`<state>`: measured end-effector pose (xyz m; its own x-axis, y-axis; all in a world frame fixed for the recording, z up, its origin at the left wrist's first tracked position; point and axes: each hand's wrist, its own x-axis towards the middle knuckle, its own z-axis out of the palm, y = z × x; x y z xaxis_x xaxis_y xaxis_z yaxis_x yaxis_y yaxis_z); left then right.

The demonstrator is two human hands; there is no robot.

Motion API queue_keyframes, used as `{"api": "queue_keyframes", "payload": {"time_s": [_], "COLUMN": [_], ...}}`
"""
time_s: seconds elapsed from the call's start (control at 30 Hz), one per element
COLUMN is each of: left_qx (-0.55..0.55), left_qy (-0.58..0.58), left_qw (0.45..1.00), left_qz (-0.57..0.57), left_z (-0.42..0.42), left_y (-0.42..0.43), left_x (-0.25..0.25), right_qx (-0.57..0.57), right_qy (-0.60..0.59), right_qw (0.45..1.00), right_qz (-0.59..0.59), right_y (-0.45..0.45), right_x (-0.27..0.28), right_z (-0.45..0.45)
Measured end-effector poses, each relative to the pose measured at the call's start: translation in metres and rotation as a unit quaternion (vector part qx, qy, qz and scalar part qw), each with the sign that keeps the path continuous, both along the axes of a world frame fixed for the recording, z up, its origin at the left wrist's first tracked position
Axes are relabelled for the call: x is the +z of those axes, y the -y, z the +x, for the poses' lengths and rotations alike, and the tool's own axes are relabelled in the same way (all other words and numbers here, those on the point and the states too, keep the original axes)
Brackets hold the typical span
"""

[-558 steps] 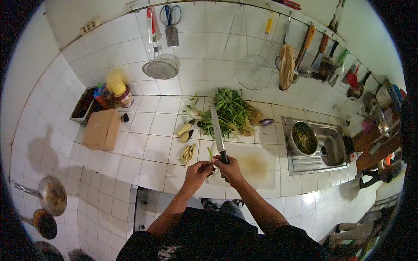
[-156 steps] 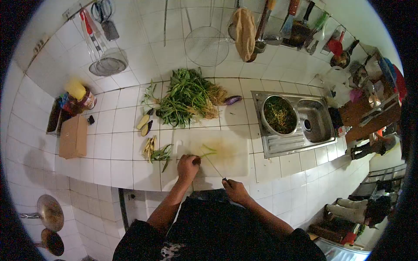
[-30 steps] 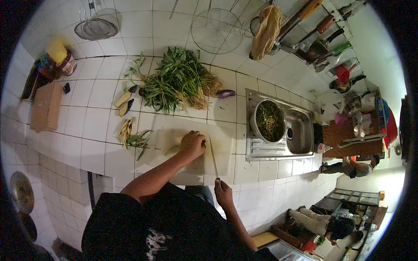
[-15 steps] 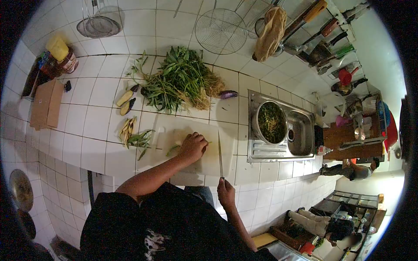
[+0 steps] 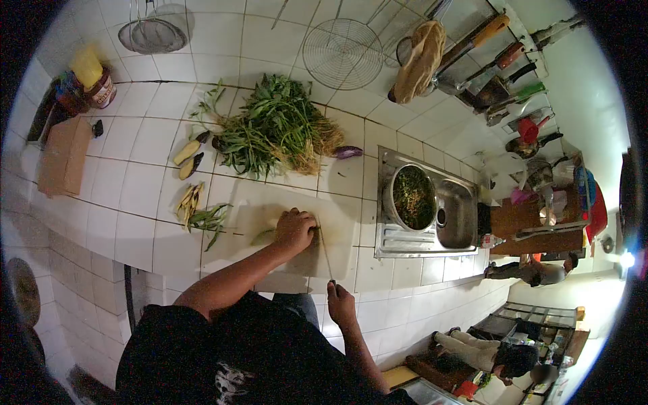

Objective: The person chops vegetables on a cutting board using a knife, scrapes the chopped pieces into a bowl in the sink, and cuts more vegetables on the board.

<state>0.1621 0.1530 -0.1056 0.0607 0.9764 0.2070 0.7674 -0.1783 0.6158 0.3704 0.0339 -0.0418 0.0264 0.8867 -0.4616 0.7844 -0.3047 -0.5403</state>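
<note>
"Knife (image 5: 326, 255) lies how?"

"It points away from the right hand (image 5: 342, 307), which grips its handle; the tip is over the cutting board (image 5: 341, 233), just beside the left hand (image 5: 295, 231)."

"Left fingers?"

"Curled downward; what is under, one cannot tell. Jar (image 5: 102, 92) writing is not readable."

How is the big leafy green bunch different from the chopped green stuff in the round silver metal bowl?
The bunch has long stems and big leaves, while the chopped stuff is small bits. The bunch lies loose on white tiles; the chopped stuff sits inside the bowl. Both look mostly green.
</note>
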Motion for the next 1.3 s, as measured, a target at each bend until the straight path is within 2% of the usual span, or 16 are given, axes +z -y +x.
{"api": "queue_keyframes", "payload": {"time_s": [0.1,0.23,0.3,0.37,0.4,0.43,0.5,0.63,0.7,0.93,1.0,1.13,1.2,1.3], "left_qx": [-0.009,-0.015,-0.022,-0.015,-0.014,-0.012,-0.008,-0.011,-0.006,-0.014,-0.021,-0.011,-0.020,-0.018], "left_qy": [-0.028,0.001,0.021,0.028,0.033,0.034,0.033,0.050,0.046,0.057,0.042,0.046,0.035,0.055], "left_qw": [0.997,0.998,0.998,0.997,0.996,0.995,0.995,0.993,0.996,0.996,0.996,0.997,0.997,0.996], "left_qz": [-0.065,-0.062,-0.052,-0.067,-0.083,-0.089,-0.093,-0.111,-0.081,-0.068,-0.071,-0.060,-0.064,-0.064], "left_z": [0.001,-0.003,-0.008,-0.008,-0.008,-0.008,-0.007,-0.007,-0.007,-0.011,-0.011,-0.008,-0.010,-0.011], "left_y": [-0.004,-0.001,-0.002,-0.004,-0.002,-0.002,-0.002,-0.003,-0.003,-0.006,-0.007,-0.006,-0.007,-0.006], "left_x": [0.002,0.002,0.004,0.003,0.003,0.002,-0.001,-0.005,-0.002,0.001,0.000,-0.002,-0.001,-0.007], "right_qx": [0.059,0.075,0.073,0.070,0.105,0.108,0.025,-0.008,0.007,0.014,0.007,0.029,0.010,0.005], "right_qy": [0.025,-0.033,-0.006,0.050,0.021,0.021,0.010,0.006,-0.031,-0.015,0.012,0.005,0.030,-0.015], "right_qw": [0.998,0.997,0.997,0.996,0.994,0.994,0.999,0.996,0.999,0.999,0.997,0.998,0.996,1.000], "right_qz": [0.018,-0.003,-0.029,-0.009,0.033,0.027,-0.039,-0.090,-0.031,-0.042,-0.080,-0.052,-0.085,-0.027], "right_y": [-0.004,-0.019,-0.015,-0.004,0.000,0.000,-0.002,-0.011,-0.006,-0.009,-0.013,-0.016,-0.016,0.001], "right_x": [-0.005,0.000,0.002,-0.007,-0.004,-0.004,-0.005,0.000,-0.008,-0.003,0.002,-0.002,0.001,-0.011], "right_z": [0.004,-0.001,0.004,0.011,0.013,0.012,0.009,0.002,0.006,0.003,-0.004,-0.008,-0.010,0.001]}}
